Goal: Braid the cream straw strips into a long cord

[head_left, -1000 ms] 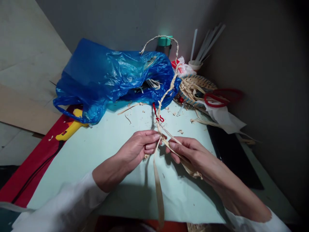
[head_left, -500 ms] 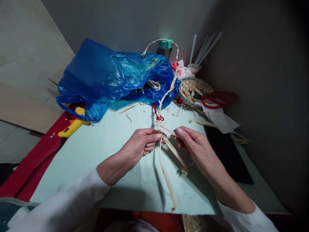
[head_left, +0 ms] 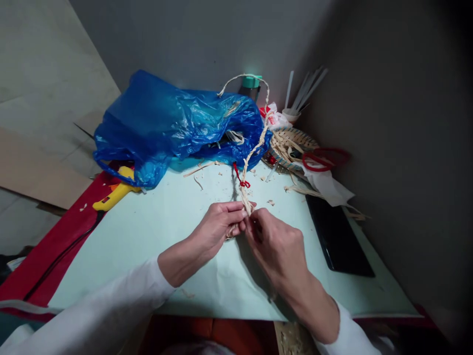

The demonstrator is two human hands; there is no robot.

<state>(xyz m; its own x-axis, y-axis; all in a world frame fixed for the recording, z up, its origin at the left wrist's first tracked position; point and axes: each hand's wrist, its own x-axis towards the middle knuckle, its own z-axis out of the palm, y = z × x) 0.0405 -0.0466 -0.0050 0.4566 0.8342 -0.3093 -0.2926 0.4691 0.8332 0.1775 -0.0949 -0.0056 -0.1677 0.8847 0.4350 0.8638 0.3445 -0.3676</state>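
Note:
A pale braided cord (head_left: 257, 146) of dried plant fibre runs from my hands up over the blue bag and curves round at the far end. A thin red tie (head_left: 244, 184) is looped about it just beyond my fingers. My left hand (head_left: 218, 225) is closed, pinching the cord's near end between thumb and fingers. Beside it, my right hand (head_left: 275, 241) is closed on the fibre strands at the same spot, its knuckles upward. The fingertips of both hands nearly touch. My right hand hides most of the loose strand ends.
A crumpled blue plastic bag (head_left: 177, 123) fills the back left, with a yellow glue gun (head_left: 114, 195) before it. To the right are a woven basket (head_left: 295, 135) of fibre strips, red-handled scissors (head_left: 323, 159), and a black tablet-like slab (head_left: 340, 236). Glue sticks (head_left: 306, 88) stand in a cup behind.
My right hand has moved left and turned over, coming in against my left hand. The loose strands that hung toward me are now mostly hidden. The view has shifted slightly.

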